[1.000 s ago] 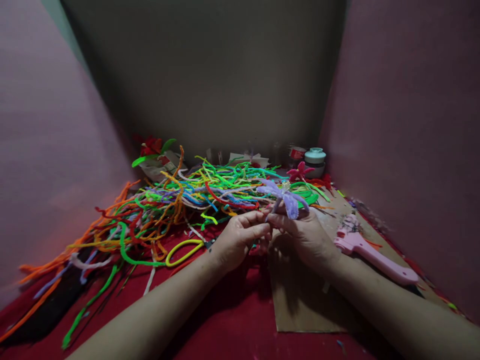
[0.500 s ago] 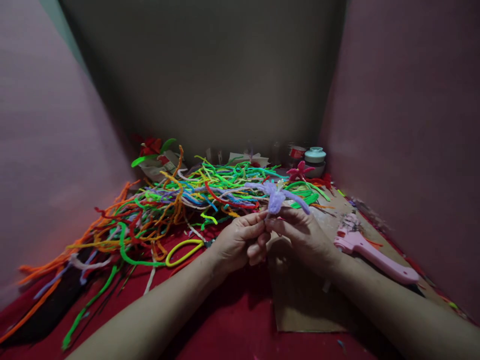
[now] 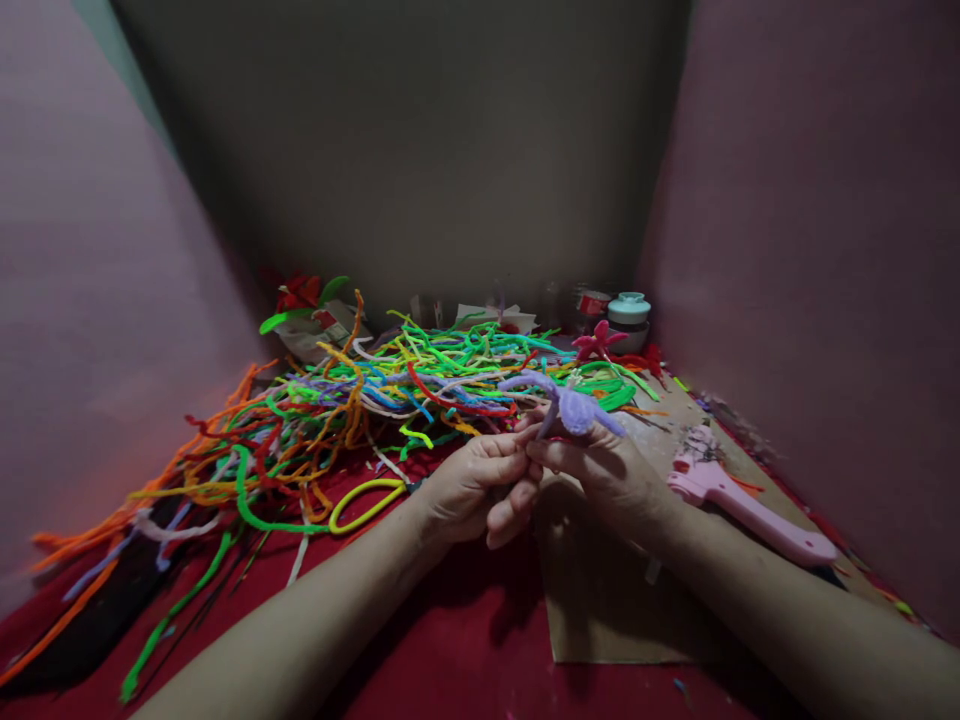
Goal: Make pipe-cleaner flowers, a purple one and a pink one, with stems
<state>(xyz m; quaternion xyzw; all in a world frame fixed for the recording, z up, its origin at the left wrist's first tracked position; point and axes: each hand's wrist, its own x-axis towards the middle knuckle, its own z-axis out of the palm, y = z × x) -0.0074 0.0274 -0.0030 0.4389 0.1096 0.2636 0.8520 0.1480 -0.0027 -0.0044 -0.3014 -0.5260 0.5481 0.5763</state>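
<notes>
A lavender pipe cleaner flower (image 3: 577,411) stands above my fingertips, its fuzzy petals reaching to the left and right. With thumb and fingers pinched, my left hand (image 3: 480,480) grips the base of the flower. My right hand (image 3: 592,460) also pinches that base from the other side, just below the petals. The stem end is hidden between my fingers. Close beyond my hands lies a heap of coloured pipe cleaners (image 3: 450,370). Yellow-handled scissors (image 3: 367,504) rest to the left of my left hand, their blades mostly hidden.
A pink glue gun (image 3: 750,510) lies on the right. Cardboard (image 3: 600,630) covers part of the red cloth (image 3: 450,650). At the back are a pink flower (image 3: 598,341), a container with a pale blue lid (image 3: 629,308) and a red flower (image 3: 300,291). Walls rise on both sides.
The lavender flower has turned and tipped to the right between my fingers, so its petals now point differently. Both hands keep their pinch in nearly the same place.
</notes>
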